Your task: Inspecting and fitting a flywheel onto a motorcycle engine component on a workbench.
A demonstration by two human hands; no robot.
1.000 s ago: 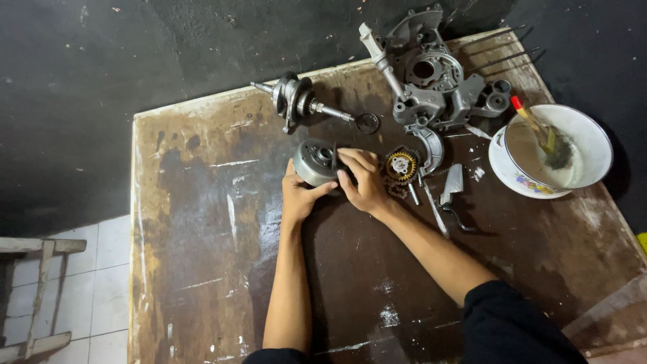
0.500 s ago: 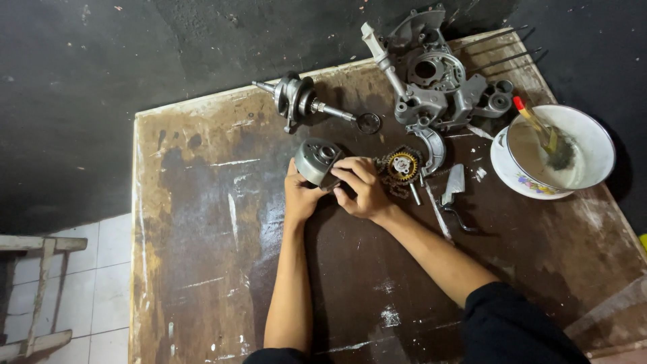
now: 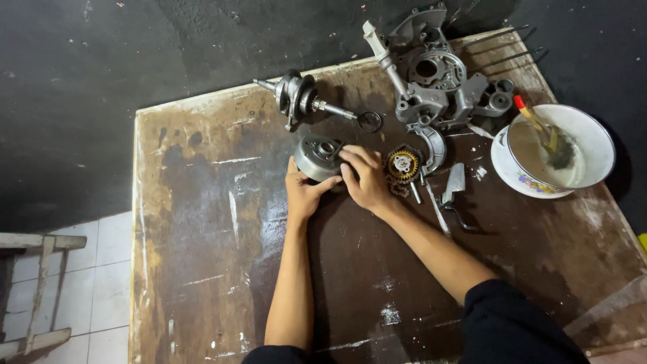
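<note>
Both hands grip the round metal rotor (image 3: 318,156) on the desk (image 3: 202,256): left hand (image 3: 303,192) cups its near rim, right hand (image 3: 367,178) presses fingers on its top, beside the sprocket (image 3: 402,164).

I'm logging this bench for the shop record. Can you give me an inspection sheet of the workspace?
Surface: worn wooden table, stained and scratched.
Job's things: round grey metal part, held between both hands.
Clutter: crankshaft; engine casing; small sprocket with chain; bowl with brush, on a plate.
Grippers: left hand cradles the part; right hand rests on top.
Cables: nothing seen.
Surroundings: dark wall, tiled floor, wooden frame at left.
</note>
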